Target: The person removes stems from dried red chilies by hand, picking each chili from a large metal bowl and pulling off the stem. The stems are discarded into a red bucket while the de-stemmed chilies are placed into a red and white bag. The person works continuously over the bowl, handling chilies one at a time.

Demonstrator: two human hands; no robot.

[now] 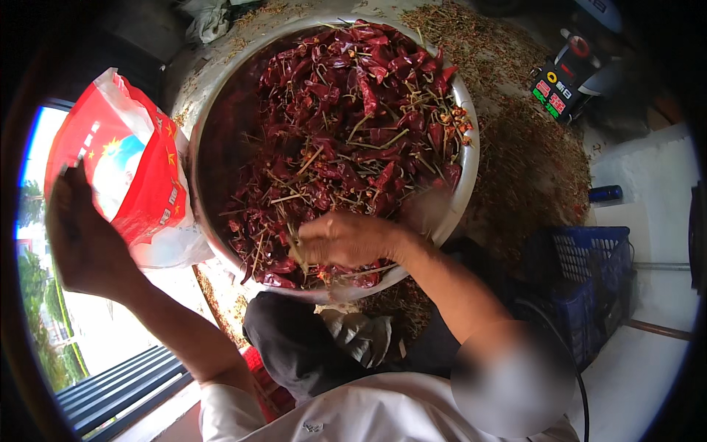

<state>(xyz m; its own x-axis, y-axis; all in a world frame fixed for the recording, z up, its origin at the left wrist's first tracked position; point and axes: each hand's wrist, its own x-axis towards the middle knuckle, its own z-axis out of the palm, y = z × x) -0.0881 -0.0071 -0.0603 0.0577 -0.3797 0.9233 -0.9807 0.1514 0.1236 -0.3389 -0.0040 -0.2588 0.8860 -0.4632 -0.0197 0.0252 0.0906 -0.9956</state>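
A wide metal basin [469, 160] stands before me, heaped with dark red dried chili peppers [353, 127] and their dry stems. My right hand [345, 240] is low over the near part of the heap, its fingers bent together around pale, blurred stems [298, 251]. My left hand [91, 237] is raised at the left, in front of a red and white printed bag [138, 171] that stands against the basin's left side. In shadow, its fingers are curved; whether they touch the bag or hold anything cannot be made out.
Loose stems and chili scraps [513, 166] litter the floor right of the basin. A blue plastic crate [588, 259] stands at the right, near a dark blue cylinder [605, 193]. A black device with coloured writing [560, 83] is at upper right. Dark slats [121, 387] edge the bright opening at left.
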